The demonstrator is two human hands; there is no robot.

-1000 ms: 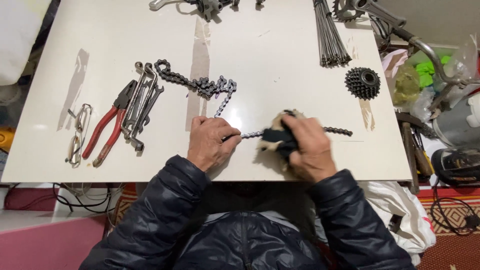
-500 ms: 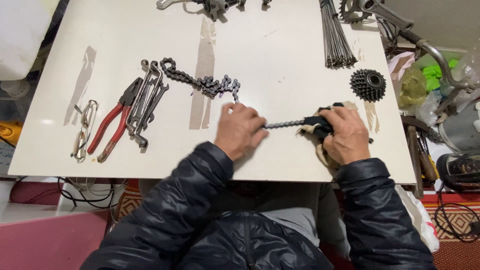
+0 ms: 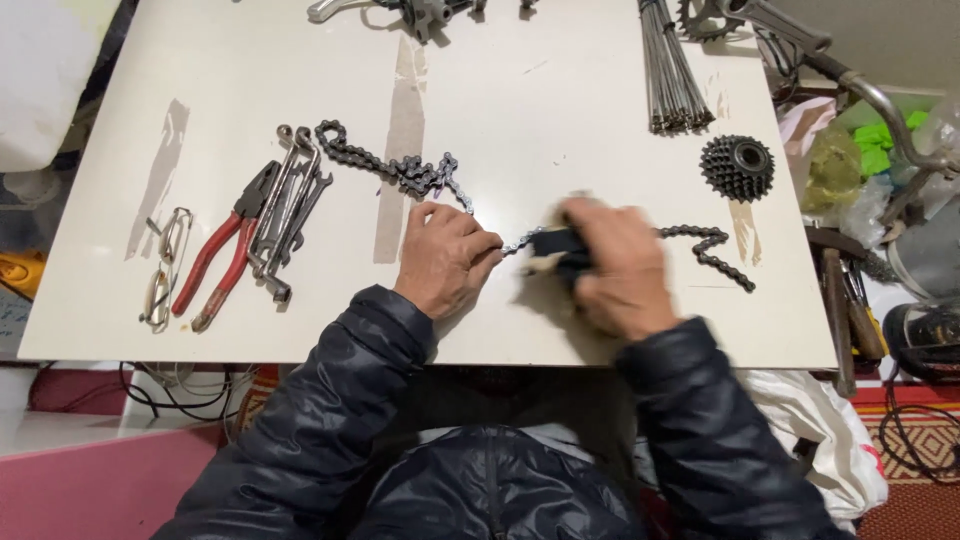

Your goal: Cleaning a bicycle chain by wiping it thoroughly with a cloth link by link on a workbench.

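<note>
Chain [image 3: 400,172], dark bicycle type, lies across the middle of the white counter [image 3: 560,110], running from a bunched heap near the wrenches to a loose curl toward the right edge.

Head view, only one available. Left hand [image 3: 445,255] pinches the chain just right of the heap; fingers closed on the links. Right hand [image 3: 615,265] is blurred; fingers wrapped around a dark cloth pad [image 3: 555,250] that encloses the chain. A short taut length shows between the two hands.

Progress, judged: the right-hand tail [image 3: 710,250] past the cloth looks wiped; the heap and the long run toward the left appear untouched. Less than half done.

Surroundings: red-handled pliers [image 3: 215,262] and a cluster of wrenches [image 3: 285,215] near the left edge, spectacles [image 3: 165,265] beside them. Sprocket cluster [image 3: 737,166] and a bundle of spokes [image 3: 668,70] toward the far right corner. Nothing lies between the hands; the tangled heap itself looks like the main snag.
</note>
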